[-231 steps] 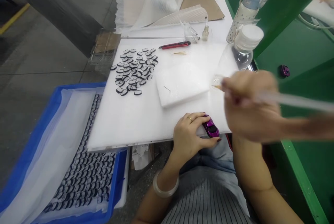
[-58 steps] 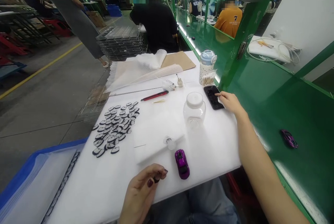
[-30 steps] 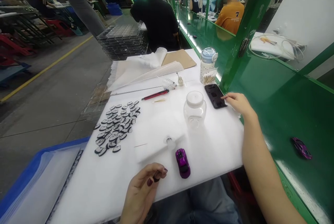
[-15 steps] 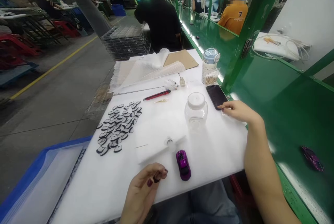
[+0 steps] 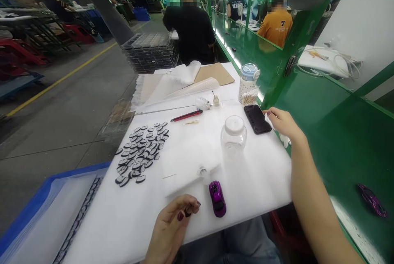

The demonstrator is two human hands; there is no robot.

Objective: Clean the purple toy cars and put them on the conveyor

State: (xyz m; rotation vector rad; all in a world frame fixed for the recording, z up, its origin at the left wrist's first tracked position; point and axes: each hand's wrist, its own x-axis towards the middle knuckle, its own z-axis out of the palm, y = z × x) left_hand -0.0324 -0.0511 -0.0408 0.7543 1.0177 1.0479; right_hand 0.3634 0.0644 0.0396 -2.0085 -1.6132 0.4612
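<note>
My left hand is closed near the front edge of the table, with a small dark curved piece pinched in its fingers. A purple toy car sits just right of it, apart from the fingers. My right hand is closed at the table's right edge, beside a black phone. Between its fingertips is a crumpled white tissue, partly hidden by the hand. Many small dark-and-white curved pieces lie spread on the left of the table.
A clear jar stands mid-table, with a red-black pen-like tool behind it. Cotton swabs and a bottle stand at the right. Another purple car is on the green conveyor. A person is ahead.
My right hand has moved from the phone's near corner up and right to the table edge, with white tissue now in its fingers. My left hand keeps its grip, nearly still.
</note>
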